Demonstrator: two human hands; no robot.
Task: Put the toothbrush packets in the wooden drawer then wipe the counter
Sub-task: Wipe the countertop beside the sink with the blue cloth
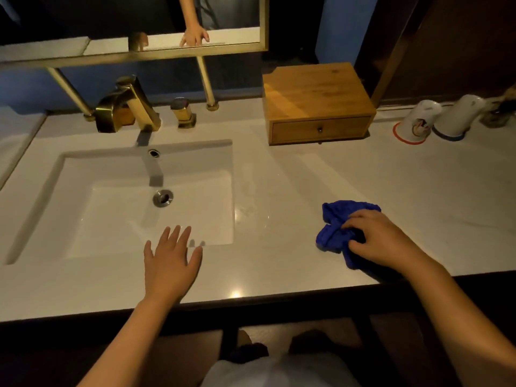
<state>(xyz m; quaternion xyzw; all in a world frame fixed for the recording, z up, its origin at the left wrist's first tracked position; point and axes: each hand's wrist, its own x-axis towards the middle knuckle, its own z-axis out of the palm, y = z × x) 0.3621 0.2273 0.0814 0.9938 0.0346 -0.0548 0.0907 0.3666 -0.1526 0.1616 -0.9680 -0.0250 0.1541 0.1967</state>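
Right hand (382,241) grasps the bunched blue cloth (339,229) on the counter (279,177), long axis from 11 to 5 o'clock. Left hand (170,263) lies released, fingers spread. Wooden drawer (318,129) closed at 12 o'clock; contents hidden.

Bathroom vanity: white sink (44,191) at 10 o'clock, gold faucet (128,107) and mirror (134,48) behind, 2 upturned cups (418,121) at 2 o'clock.

Two hands (170,263) (382,238), one blue cloth (335,233), one wooden drawer box (315,104), two upturned cups (418,121) (458,118), one faucet (128,107).
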